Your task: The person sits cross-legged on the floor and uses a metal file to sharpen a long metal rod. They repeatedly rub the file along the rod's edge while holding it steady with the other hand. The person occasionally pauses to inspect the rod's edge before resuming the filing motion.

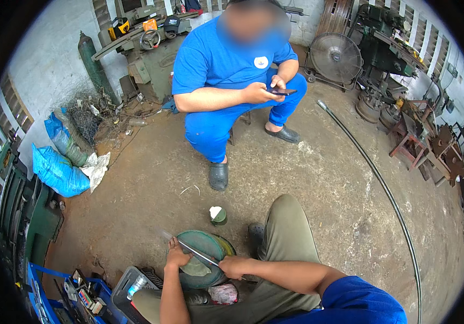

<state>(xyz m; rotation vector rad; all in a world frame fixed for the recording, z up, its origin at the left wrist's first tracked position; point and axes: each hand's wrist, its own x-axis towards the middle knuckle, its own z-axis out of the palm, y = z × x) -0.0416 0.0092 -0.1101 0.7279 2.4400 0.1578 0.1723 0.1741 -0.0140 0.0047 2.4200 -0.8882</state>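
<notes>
Both of my hands are at a thin, silvery metal rod (199,254), held slantwise over a round green drum-like stand (199,237). My left hand (177,255) is closed at its far left end, where a pale, smeared tip sticks out beyond the fingers. Around the near right end, the fingers of my right hand (233,267) are wrapped, beside my right knee. Whether the rod touches the stand, I cannot tell. A grey-green cloth (195,268) lies on the stand under the rod. Just beyond stands a small green can (219,216) with something white at its top.
Across from me a person in blue (226,81) sits holding a phone (282,92). A long black hose (375,170) curves along the floor at right. Blue sacks (59,173) lean at left. Near my left leg are a blue toolbox (40,283) and a grey crate (121,291).
</notes>
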